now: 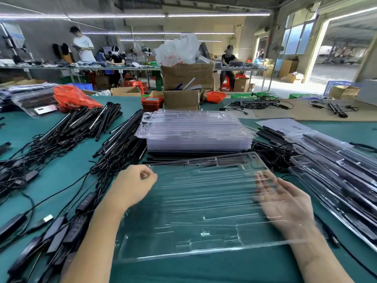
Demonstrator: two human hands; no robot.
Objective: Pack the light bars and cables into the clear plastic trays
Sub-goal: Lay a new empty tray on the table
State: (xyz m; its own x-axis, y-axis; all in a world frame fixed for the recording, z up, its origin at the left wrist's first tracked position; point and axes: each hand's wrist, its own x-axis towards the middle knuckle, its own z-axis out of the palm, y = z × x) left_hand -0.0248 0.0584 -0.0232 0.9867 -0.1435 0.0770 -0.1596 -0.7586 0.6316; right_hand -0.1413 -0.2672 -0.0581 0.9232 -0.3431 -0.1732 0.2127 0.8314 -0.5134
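Forearms are extended from the bottom of the frame over a green table point(67, 176). The left hand point(135, 185) is seen at centre left, wrist bent, its fingers curled and the thumb meeting the fingertips at the far left corner of a clear plastic tray point(204, 205); whether the tray's edge is actually pinched cannot be told. The right hand point(285, 205) is seen at centre right beneath the tray's right side, palm up, fingers spread and straight, viewed blurred through the plastic. The tray is empty and is held tilted across the lower centre of the frame, its near edge lowest. Behind it, at the centre, a stack of clear trays point(195, 129) is set on top of dark bars. Loose light bars point(91, 119) are heaped in the upper left of the table, and tangled cables point(40, 156) with inline controllers are spread down the left side. Filled trays point(336, 166) are laid overlapping along the right edge. Cardboard boxes point(183, 86) are stacked beyond the table at upper centre.
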